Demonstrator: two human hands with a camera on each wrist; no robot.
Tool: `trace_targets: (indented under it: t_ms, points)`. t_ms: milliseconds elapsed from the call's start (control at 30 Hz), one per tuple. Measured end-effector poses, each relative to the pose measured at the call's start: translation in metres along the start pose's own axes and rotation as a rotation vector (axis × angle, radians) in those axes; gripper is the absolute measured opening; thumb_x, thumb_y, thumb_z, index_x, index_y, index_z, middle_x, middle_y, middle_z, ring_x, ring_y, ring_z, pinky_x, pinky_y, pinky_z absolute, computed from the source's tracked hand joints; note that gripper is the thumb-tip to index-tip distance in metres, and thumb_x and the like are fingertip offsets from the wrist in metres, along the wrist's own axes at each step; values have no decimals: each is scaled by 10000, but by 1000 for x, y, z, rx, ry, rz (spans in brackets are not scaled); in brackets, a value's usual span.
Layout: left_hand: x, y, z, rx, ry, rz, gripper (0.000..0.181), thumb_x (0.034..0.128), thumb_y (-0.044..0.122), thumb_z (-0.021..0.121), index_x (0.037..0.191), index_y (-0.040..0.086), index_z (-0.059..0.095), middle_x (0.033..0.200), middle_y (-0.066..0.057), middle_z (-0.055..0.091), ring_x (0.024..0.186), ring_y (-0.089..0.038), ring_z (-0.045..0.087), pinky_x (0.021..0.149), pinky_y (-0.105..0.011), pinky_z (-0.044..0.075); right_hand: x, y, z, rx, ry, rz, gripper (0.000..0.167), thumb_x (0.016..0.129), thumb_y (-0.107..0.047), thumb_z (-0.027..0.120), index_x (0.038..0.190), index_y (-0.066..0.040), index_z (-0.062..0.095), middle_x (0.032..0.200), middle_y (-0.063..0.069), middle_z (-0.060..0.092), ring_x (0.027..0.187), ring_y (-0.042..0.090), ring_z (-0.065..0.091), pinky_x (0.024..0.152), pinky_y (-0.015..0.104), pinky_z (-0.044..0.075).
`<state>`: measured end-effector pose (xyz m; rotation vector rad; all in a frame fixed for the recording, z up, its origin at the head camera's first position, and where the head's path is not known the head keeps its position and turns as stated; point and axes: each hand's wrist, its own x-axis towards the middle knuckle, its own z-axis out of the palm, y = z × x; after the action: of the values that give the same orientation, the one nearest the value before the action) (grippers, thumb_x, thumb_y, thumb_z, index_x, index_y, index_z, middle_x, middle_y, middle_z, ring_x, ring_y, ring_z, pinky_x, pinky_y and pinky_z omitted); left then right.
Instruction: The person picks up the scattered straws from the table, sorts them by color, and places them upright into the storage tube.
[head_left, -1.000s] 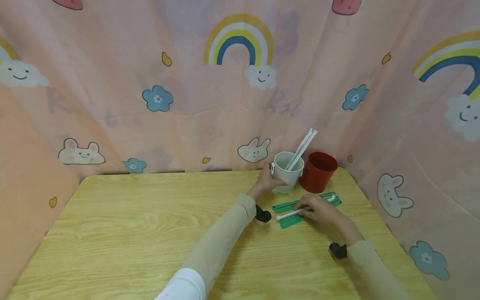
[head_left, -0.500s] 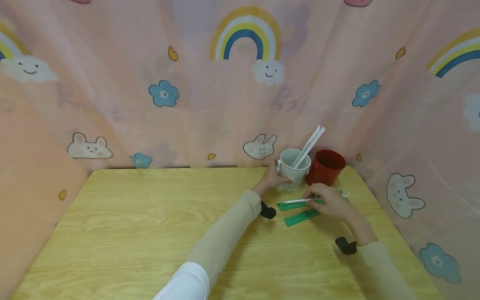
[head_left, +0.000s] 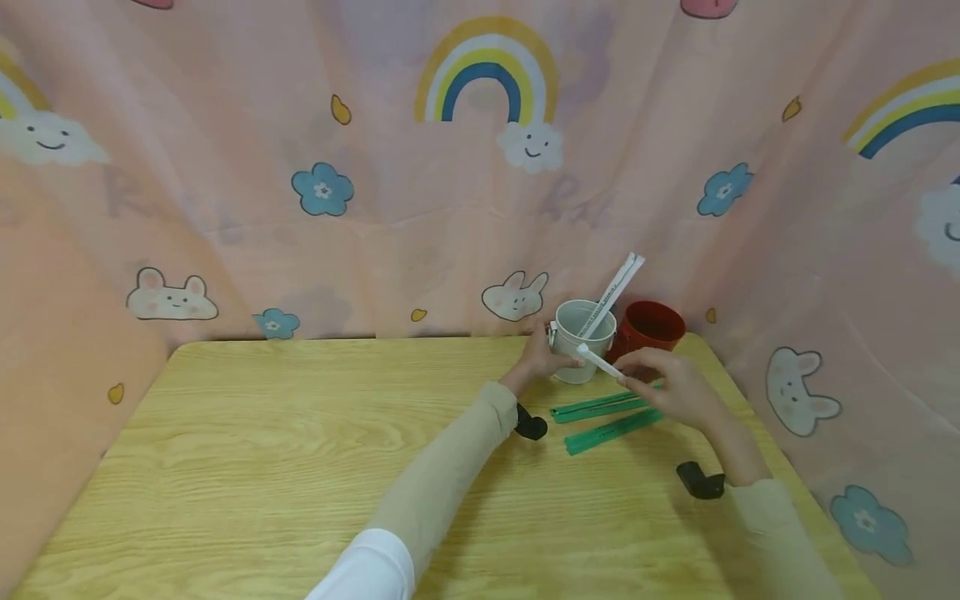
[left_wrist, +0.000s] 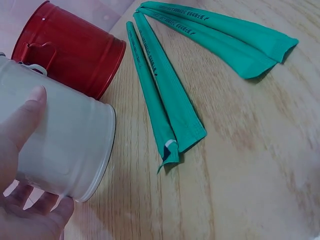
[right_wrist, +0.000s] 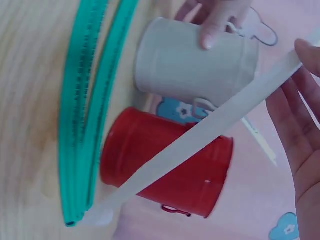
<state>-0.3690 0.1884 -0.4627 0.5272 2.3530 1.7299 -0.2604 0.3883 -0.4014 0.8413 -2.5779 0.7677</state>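
My left hand (head_left: 534,360) grips a small white metal bucket (left_wrist: 70,140), thumb on one side and fingers round the other. Out of the bucket lean white paper-wrapped straws (head_left: 617,290); how many is hard to tell. Between thumb and fingers, my right hand (head_left: 672,390) pinches another white paper-wrapped straw (right_wrist: 190,142). That straw is tilted in the air, its far end in front of the white bucket in the head view. Below it on the table lie several green-wrapped straws (head_left: 603,435) in two pairs.
A red metal bucket (head_left: 654,325) stands just right of the white one. The wooden table (head_left: 300,450) stretches away to the left. A pink patterned curtain (head_left: 405,233) hangs behind the table and along its sides.
My right hand has raised the white straw off the green straws, and its left end now points up toward the white bucket. My left hand keeps its grip on the bucket.
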Motion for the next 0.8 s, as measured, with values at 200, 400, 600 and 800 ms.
trace_targets:
  t_ms: [200, 400, 600, 800]
  points:
    - [0, 3, 1, -11, -1, 9, 864, 749, 100, 818, 1405, 31, 260, 1415, -151, 404, 1326, -289, 407, 1145, -388, 322, 6, -11, -16, -73, 64, 10, 295, 740, 43, 771, 989, -90, 689, 870, -7, 688, 759, 33, 617, 668, 93, 512]
    - [-2, 1, 1, -17, 8, 17, 857, 740, 52, 814, 1405, 41, 273, 1420, -148, 411, 1335, -280, 405, 1152, -373, 310, 13, -18, -24, -90, 140, 15, 292, 739, 56, 771, 994, -64, 693, 901, 30, 694, 763, 33, 605, 720, 46, 479]
    - [-2, 0, 1, -31, -1, 44, 863, 737, 28, 810, 1404, 39, 261, 1428, -146, 403, 1342, -281, 395, 1158, -373, 300, 27, -24, -28, -91, 273, 35, 301, 733, 76, 770, 1006, -14, 681, 910, 105, 707, 725, -51, 577, 693, 20, 462]
    - [-1, 2, 1, -21, 0, 41, 864, 737, 37, 813, 1399, 49, 259, 1429, -141, 396, 1340, -278, 393, 1156, -387, 304, 41, -37, -37, -40, 332, 200, 219, 876, -77, 687, 1083, -9, 661, 922, 163, 706, 782, -229, 480, 723, -34, 403]
